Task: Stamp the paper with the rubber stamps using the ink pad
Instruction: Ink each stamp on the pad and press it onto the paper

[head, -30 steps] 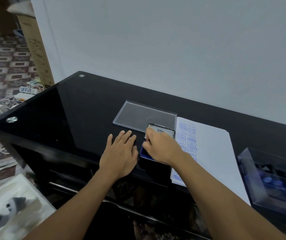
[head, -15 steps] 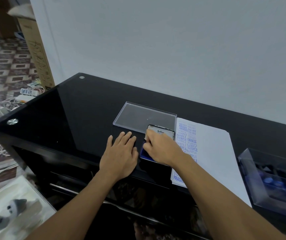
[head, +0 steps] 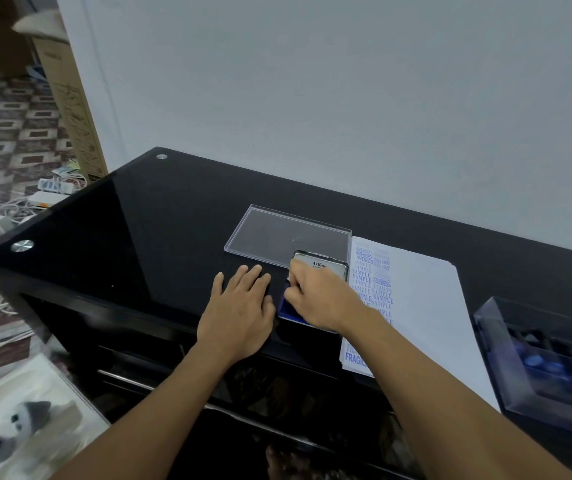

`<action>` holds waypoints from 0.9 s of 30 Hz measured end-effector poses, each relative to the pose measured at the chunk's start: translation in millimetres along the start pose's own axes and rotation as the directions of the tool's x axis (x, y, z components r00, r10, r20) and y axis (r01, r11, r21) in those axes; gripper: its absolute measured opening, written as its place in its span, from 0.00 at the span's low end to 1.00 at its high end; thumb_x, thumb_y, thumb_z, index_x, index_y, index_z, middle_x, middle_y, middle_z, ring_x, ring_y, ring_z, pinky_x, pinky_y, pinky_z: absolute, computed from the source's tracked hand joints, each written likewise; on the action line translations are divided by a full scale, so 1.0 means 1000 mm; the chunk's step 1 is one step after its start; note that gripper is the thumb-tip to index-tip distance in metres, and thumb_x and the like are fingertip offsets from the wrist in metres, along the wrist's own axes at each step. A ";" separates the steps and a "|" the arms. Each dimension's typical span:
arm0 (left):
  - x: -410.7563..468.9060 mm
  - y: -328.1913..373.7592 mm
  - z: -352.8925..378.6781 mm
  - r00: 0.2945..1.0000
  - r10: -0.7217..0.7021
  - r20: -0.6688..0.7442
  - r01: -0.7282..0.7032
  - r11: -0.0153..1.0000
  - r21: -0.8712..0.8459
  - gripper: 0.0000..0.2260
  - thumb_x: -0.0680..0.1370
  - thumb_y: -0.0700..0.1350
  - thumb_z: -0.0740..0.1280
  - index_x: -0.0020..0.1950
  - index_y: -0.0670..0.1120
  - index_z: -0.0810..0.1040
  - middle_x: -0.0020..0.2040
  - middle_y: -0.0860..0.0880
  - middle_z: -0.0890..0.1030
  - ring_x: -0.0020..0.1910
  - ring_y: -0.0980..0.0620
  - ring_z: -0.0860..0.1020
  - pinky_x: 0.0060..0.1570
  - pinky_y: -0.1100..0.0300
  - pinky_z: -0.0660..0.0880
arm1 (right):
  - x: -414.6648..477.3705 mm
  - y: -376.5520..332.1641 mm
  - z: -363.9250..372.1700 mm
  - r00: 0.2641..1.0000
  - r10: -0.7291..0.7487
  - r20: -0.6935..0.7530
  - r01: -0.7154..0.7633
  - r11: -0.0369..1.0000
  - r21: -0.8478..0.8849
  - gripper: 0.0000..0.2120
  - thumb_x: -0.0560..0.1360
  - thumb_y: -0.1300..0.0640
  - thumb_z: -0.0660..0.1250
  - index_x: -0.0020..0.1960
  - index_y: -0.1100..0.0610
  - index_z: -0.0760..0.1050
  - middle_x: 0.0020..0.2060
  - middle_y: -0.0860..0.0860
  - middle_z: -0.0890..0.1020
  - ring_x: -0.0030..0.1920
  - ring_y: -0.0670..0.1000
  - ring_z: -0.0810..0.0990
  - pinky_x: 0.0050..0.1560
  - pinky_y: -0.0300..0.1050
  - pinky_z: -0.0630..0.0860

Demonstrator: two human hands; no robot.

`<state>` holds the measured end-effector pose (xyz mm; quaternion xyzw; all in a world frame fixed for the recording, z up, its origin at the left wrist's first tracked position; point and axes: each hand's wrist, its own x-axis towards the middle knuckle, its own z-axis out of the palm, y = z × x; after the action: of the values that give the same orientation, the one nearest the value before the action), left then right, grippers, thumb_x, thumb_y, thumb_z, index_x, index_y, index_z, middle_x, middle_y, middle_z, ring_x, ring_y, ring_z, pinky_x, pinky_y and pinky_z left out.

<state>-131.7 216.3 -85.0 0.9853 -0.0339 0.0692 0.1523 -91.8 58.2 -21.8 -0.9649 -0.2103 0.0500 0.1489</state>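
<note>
Resting flat on the table [head: 139, 237], the left hand [head: 239, 313] lies with fingers straight, just left of the ink pad [head: 286, 306]. The right hand [head: 319, 299] curls over the pad, hiding whether it pinches anything. Stamped paper [head: 423, 306] lies just right, a clear lid [head: 288, 233] beyond, a stamp box [head: 492, 358] far right

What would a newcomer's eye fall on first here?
The two hands at the near edge of the black table: the right hand curls over an open blue ink pad, the left hand lies flat beside it. Right of them lies white paper with columns of blue stamped words.
</note>
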 end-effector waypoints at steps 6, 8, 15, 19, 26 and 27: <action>-0.001 -0.001 0.001 1.000 0.000 -0.004 0.000 1.000 -0.010 0.24 0.84 0.53 0.49 0.80 0.50 0.60 0.81 0.52 0.57 0.80 0.53 0.51 0.78 0.45 0.47 | 0.006 -0.010 -0.004 1.000 -0.003 0.024 0.005 0.997 -0.077 0.06 0.79 0.52 0.58 0.48 0.54 0.65 0.43 0.56 0.78 0.44 0.58 0.76 0.40 0.50 0.71; -0.001 0.000 0.000 1.000 -0.001 -0.005 0.001 1.000 -0.018 0.23 0.84 0.53 0.49 0.79 0.50 0.60 0.81 0.52 0.58 0.80 0.52 0.51 0.78 0.45 0.47 | 0.007 -0.013 -0.005 0.999 0.002 0.039 0.002 0.995 -0.096 0.06 0.79 0.52 0.58 0.49 0.55 0.65 0.44 0.57 0.77 0.45 0.59 0.76 0.41 0.50 0.71; 0.000 0.000 -0.001 1.000 0.007 -0.003 -0.007 1.000 0.000 0.23 0.84 0.53 0.49 0.79 0.50 0.59 0.81 0.52 0.57 0.80 0.52 0.51 0.78 0.45 0.47 | 0.002 -0.001 -0.001 1.000 0.005 0.011 -0.004 1.000 -0.011 0.05 0.78 0.52 0.59 0.45 0.52 0.65 0.38 0.52 0.77 0.39 0.55 0.75 0.38 0.51 0.74; -0.001 0.000 -0.001 1.000 0.008 0.001 -0.008 1.000 -0.001 0.24 0.84 0.53 0.49 0.80 0.50 0.59 0.81 0.52 0.57 0.80 0.52 0.50 0.79 0.45 0.46 | 0.002 -0.001 -0.001 1.000 0.001 0.004 -0.001 1.000 -0.014 0.05 0.78 0.52 0.58 0.45 0.52 0.65 0.38 0.52 0.78 0.39 0.54 0.75 0.38 0.50 0.73; 0.000 -0.002 0.001 1.000 0.007 0.004 -0.007 1.000 -0.001 0.23 0.84 0.53 0.48 0.80 0.50 0.59 0.81 0.52 0.57 0.80 0.52 0.50 0.78 0.45 0.46 | 0.013 -0.013 -0.005 0.998 0.001 0.064 0.008 0.992 -0.130 0.07 0.79 0.51 0.58 0.48 0.54 0.64 0.42 0.56 0.75 0.44 0.59 0.74 0.42 0.50 0.71; 0.000 -0.002 0.001 1.000 0.009 0.005 -0.009 1.000 -0.003 0.24 0.84 0.53 0.48 0.80 0.50 0.59 0.81 0.52 0.57 0.80 0.52 0.50 0.78 0.45 0.46 | 0.013 -0.012 -0.005 0.998 -0.002 0.065 0.010 0.992 -0.123 0.07 0.79 0.51 0.58 0.47 0.54 0.64 0.43 0.56 0.76 0.44 0.59 0.74 0.42 0.51 0.72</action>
<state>-131.7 217.5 -86.7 0.9851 -0.0389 0.0672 0.1533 -84.0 73.2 -13.7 -0.9696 -0.2204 0.0678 0.0823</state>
